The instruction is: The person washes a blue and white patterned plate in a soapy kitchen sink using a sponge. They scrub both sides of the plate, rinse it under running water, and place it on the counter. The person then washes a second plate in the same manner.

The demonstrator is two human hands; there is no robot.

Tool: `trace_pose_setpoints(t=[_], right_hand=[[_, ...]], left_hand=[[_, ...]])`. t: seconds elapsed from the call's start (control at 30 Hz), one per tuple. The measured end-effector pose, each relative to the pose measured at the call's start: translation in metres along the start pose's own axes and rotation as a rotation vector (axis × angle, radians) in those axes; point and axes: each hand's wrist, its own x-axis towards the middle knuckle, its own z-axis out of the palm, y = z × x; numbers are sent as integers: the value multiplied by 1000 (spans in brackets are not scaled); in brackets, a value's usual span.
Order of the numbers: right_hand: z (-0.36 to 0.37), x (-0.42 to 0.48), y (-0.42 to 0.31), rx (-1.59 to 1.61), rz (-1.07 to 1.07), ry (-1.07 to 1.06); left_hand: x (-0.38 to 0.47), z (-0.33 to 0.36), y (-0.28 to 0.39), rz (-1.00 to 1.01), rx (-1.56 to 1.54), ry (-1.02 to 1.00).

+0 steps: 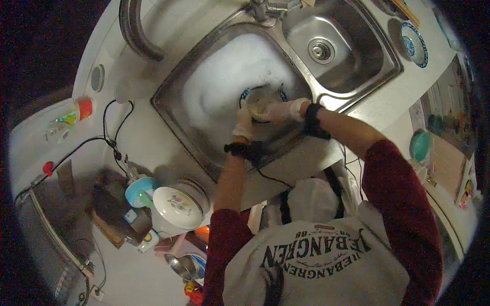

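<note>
Both my hands are low in the left basin [174,126] of a stainless steel double sink, over soapy water. My left hand [243,124], in a thin pale glove, grips the near left rim of a blue-patterned white dish [245,93]. My right hand [283,111], also gloved, reaches over the dish from the right, its fingers at a blurred yellowish patch inside it. Whether that patch is a sponge or the dish's own surface cannot be told. White foam [241,57] covers the water behind the dish. Black bands circle both wrists.
A metal faucet [264,9] stands at the back, and the second basin [344,42] has a drain strainer. A blue-and-white bowl [414,45] lies on the right counter. Stacked floral bowls [178,208] stand at left, near a black cable [80,147]. A green bowl [420,146] is far right.
</note>
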Motion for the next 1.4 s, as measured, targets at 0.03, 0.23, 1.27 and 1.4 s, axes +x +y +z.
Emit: trace_pose_setpoints(t=[0.03, 0.23, 1.27, 1.4], right_hand=[[-12, -6, -2, 61, 59, 8], [-67, -22, -23, -110, 444, -195], [-147, -10, 0, 187, 1211, 277], [-145, -9, 1, 320, 1191, 202]], left_hand=[[5, -2, -1, 55, -38, 35], [13, -26, -5, 128, 1072, 76], [40, 55, -26, 677, 1663, -442], [68, 45, -41, 681, 1785, -611]])
